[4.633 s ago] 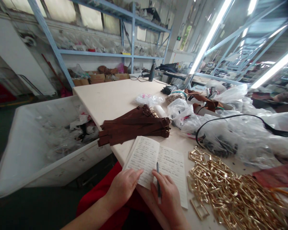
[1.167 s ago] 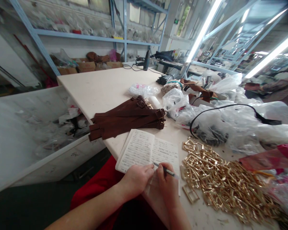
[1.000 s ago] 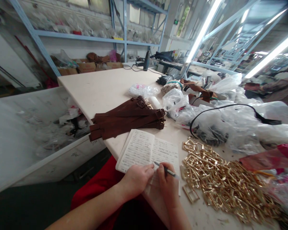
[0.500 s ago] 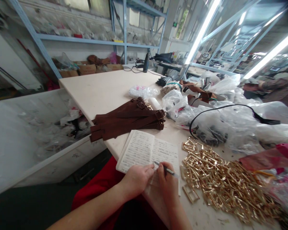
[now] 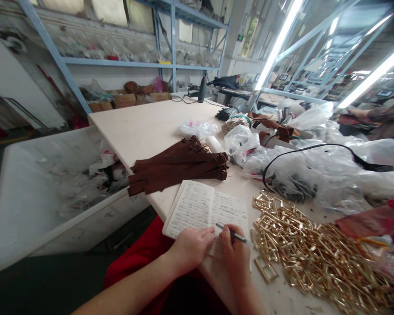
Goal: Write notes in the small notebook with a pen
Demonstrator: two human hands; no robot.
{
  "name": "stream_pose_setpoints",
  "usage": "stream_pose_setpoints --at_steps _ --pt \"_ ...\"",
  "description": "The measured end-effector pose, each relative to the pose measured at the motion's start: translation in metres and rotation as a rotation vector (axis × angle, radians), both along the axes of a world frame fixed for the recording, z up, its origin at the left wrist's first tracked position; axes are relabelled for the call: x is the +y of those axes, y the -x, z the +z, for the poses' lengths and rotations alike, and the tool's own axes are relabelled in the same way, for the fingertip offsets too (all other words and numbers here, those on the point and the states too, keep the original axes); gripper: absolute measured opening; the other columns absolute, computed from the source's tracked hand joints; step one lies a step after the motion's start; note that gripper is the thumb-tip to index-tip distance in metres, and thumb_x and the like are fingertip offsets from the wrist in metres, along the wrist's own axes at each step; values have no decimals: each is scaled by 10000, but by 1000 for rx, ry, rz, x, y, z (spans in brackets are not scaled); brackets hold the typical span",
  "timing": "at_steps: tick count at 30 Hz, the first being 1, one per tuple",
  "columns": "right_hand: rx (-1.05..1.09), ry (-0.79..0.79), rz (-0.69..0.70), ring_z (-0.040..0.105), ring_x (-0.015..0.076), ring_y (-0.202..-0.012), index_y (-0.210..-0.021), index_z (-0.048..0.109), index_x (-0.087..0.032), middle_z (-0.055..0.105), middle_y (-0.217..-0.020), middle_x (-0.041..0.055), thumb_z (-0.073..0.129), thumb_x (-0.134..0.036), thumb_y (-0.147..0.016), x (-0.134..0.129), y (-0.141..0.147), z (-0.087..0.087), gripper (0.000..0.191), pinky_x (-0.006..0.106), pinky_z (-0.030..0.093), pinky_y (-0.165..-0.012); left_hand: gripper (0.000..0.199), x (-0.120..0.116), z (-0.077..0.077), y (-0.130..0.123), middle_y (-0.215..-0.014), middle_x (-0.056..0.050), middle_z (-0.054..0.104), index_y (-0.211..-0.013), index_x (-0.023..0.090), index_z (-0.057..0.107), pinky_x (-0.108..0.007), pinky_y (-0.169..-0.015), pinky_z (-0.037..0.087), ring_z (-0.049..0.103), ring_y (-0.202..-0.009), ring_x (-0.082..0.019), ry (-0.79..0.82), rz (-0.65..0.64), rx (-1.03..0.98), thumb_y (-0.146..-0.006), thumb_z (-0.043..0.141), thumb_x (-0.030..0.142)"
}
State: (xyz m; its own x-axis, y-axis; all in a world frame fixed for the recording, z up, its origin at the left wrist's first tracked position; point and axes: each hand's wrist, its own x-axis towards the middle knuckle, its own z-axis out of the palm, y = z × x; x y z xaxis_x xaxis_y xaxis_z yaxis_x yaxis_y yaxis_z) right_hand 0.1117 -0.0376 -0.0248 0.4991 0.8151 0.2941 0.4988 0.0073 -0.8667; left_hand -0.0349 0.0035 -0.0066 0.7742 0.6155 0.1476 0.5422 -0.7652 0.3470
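Table (image 5: 128, 122): centre, brown straps (image 5: 180, 168) piled on it.
Notebook (image 5: 195, 203): lower centre, open; left page written on, right page's lower part seemingly bare.
Left hand (image 5: 192, 249): half-curled on the notebook; grip unclear.
Right hand (image 5: 235, 253): closed around pen.
Pen (image 5: 238, 236): tilted.

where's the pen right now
In the head view, the pen is in the right hand, its tip over the right-hand page of the open notebook, beside the left hand.

Red garment (image 5: 136, 256) at the lap (black clothing (image 5: 187, 294) beside it), bare forearms (image 5: 131, 286).
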Motion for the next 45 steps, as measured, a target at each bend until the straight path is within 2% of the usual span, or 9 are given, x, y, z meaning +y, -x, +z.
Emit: stream_pose_setpoints --at_steps 8,16,24,29,45 --pt "73 -21 18 613 196 -698 -866 597 -167 658 -750 55 454 -404 -797 0 2 -2 285 308 490 -669 279 -1 -4 0 -1212 -47 569 -1117 190 533 -312 -883 471 587 -1011 -199 -26 11 -9 -871 401 213" --pt "124 -41 18 565 162 -595 -798 587 -177 621 -657 17 506 -379 -775 -1 3 1 219 263 474 -582 256 -1 -1 1 -1219 -38 565 -1088 190 541 -321 -860 487 598 -993 -203 -33 20 23 -872 403 206" --pt "47 4 1 574 178 -646 -799 565 -183 617 -690 26 467 -418 -802 -1 -1 -2 255 271 466 -606 259 -2 5 1 -1226 -39 560 -1084 187 539 -334 -819 503 606 -970 -218 -32 8 33 -865 404 213" --pt "6 1 -50 543 168 -566 -742 545 -192 578 -617 9 469 -429 -789 -1 0 0 254 262 442 -554 252 -3 6 2 -1235 -31 553 -1078 192 537 -332 -827 499 604 -974 -219 -20 6 25 -859 415 218" --pt "44 2 -12 509 155 -551 -759 540 -185 555 -606 -4 482 -423 -799 -2 -3 0 248 259 421 -547 249 -2 4 0 -1243 -34 546 -1073 196 546 -316 -844 485 598 -986 -209 -28 18 26 -879 392 216"
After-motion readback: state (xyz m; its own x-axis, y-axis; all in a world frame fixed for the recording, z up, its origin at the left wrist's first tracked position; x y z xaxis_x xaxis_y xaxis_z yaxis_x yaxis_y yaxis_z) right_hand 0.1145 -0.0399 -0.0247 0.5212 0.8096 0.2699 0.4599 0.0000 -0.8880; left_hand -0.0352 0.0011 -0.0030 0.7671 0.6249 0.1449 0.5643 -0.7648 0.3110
